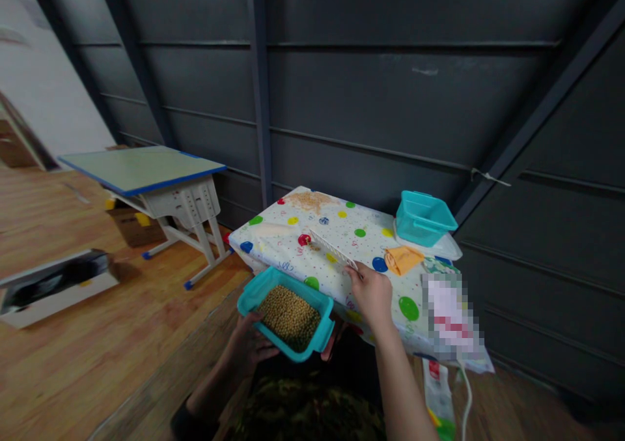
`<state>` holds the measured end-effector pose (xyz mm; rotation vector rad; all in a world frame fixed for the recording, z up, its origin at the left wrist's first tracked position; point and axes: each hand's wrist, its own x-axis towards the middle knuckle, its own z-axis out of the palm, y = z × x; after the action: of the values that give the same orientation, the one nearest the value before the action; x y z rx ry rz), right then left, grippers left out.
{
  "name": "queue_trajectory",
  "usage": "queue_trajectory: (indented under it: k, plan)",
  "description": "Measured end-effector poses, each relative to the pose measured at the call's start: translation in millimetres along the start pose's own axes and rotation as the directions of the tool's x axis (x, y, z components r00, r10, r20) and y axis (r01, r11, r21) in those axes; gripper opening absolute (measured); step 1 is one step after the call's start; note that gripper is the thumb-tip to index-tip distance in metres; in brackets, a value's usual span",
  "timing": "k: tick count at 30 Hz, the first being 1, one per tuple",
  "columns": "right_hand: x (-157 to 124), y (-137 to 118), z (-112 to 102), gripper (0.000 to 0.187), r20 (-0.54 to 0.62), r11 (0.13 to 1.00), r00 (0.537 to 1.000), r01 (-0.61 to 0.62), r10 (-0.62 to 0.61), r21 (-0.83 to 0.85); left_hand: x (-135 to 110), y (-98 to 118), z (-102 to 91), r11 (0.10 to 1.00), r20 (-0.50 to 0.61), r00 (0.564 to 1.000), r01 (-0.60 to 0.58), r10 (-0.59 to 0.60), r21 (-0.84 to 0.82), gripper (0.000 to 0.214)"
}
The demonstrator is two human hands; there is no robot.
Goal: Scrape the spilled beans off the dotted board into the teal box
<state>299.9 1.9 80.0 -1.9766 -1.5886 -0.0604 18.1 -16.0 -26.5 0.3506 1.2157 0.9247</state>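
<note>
My left hand [249,344] grips the near left rim of a teal plastic container [323,299], which is held level just off the table's front edge. Round tan beans [290,314], like soybeans, lie inside it. In my right hand [372,291] is a long, thin white slotted tool [333,248], comb-like; its exact kind is unclear. The tool reaches over the table, its far end by a few small grains [315,246]. Farther back lies a spread of tan grains [311,201] on the patterned tablecloth [322,268].
At the table's back right, a second teal container [424,223] stands on a translucent lid [448,247]. An orange cloth [403,260] lies before it, near a blurred-out packet [449,317] and a white cable [467,389]. A green-topped desk [141,167] stands left; a dark metal wall [351,96] is behind.
</note>
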Motion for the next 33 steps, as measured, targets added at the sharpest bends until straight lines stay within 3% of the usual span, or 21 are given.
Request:
queue_trajectory:
  k: [5,11,19,25,29,33]
  plan:
    - [-10.1,-0.1,-1.1,0.026,0.04,0.994,0.998,0.039,-0.044,0.106,-0.3,0.7,-0.8,1.0,-0.008,1.0,-0.027,0.027,0.004,0.061]
    - [-36.4,-5.9,-3.4,0.026,0.01,0.958,0.996,0.087,-0.093,0.274,1.0,3.5,0.9,1.0,-0.011,1.0,0.003,-0.003,0.01,0.062]
    - [-53.6,-16.4,-2.4,0.056,-0.084,0.9,0.982,0.188,-0.168,0.393,-5.6,6.9,5.9,1.0,-0.045,0.999,-0.007,0.009,0.025,0.042]
    - [-59.2,-23.0,-5.7,0.049,-0.038,0.852,0.981,0.185,-0.192,0.489,-7.5,8.0,10.2,0.999,-0.097,0.995,0.024,-0.022,0.022,0.047]
    - [-43.9,-19.1,-0.4,0.043,-0.015,0.819,0.997,0.072,-0.078,0.569,-4.4,5.6,4.8,1.0,-0.039,0.999,0.002,-0.002,0.008,0.057]
    - [7.8,-6.6,9.5,0.042,-0.056,0.833,0.998,0.031,0.0,0.552,1.0,4.2,0.6,1.0,-0.033,0.999,0.001,0.0,0.016,0.06]
